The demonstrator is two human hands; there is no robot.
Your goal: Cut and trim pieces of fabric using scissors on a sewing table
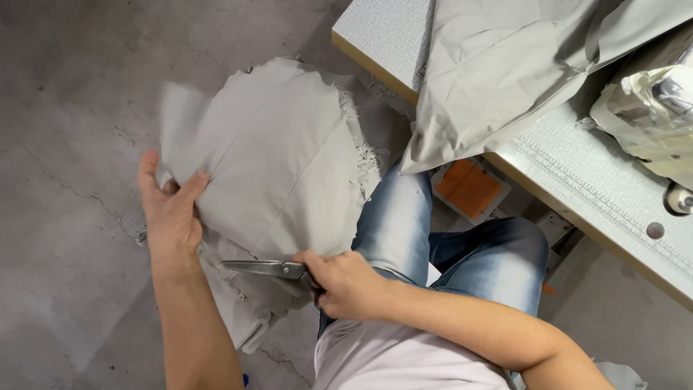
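We are trimming a piece of grey fabric [278, 155] held out over our lap, above the concrete floor [72, 87] and just left of our jeans [397, 217]. Our left hand [170, 209] pinches the cloth's left edge, thumb on top and the other fingers curled underneath, so it is closed on the fabric; the far corner above it is blurred, so we cannot say how that part hangs. Our right hand [346, 282] is wrapped around the handles of a pair of steel scissors [263, 268], fingers fully closed on them, and whether the blades are parted we cannot tell, since they read as one flat bar. The scissors' long axis runs nearly level across the view, tips pointing left toward our left wrist, and they meet the lower edge of the cloth. The fabric's own long axis runs from lower right up to the upper left, with two faint seam lines following that direction and a frayed fringe along its right side. To cut well here, we judge that the left hand should keep the cloth taut and clear of the blade tips (they point straight at that forearm), while the blades stay flat along the edge. More grey fabric [505, 65] drapes over the tabletop [577, 180] to our right.
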